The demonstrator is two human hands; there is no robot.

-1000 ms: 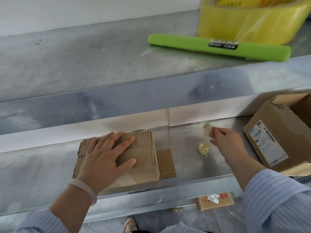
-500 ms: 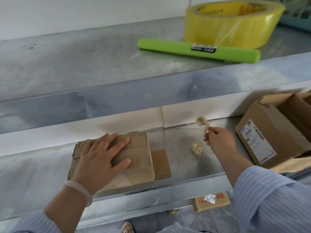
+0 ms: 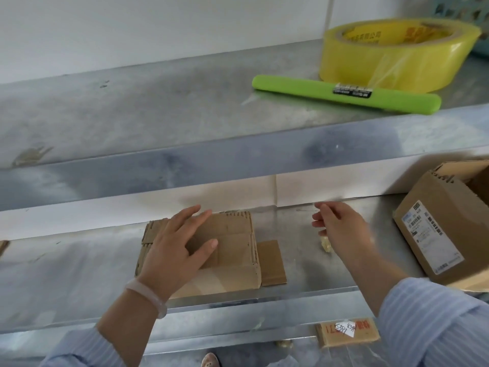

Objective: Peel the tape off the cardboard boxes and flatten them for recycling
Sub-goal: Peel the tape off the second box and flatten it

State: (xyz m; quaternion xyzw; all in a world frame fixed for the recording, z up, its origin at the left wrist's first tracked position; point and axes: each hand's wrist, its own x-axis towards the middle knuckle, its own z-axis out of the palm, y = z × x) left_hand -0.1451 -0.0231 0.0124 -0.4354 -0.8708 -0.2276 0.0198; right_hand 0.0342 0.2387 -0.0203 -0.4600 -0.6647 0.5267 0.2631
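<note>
A flattened brown cardboard box [image 3: 232, 250] lies on the lower metal shelf [image 3: 66, 266]. My left hand [image 3: 180, 247] presses flat on top of it, fingers spread. My right hand [image 3: 341, 229] hovers over the shelf to the right, blurred, its fingers loosely spread with nothing visible in them. A crumpled ball of peeled tape [image 3: 326, 244] lies on the shelf just beside that hand, partly hidden by it. An upright open cardboard box [image 3: 436, 229] with a white shipping label stands at the far right.
On the upper shelf [image 3: 158, 109] lie a large yellow tape roll [image 3: 397, 54] and a green stick-shaped tool [image 3: 344, 94]. A small cardboard piece [image 3: 344, 332] with a red print lies below the shelf. A shoe tip [image 3: 210, 360] shows at the bottom.
My right hand held a wad of tape pinched in its fingertips; now its fingers are spread and no wad shows in them. The left hand has stayed on the flattened box.
</note>
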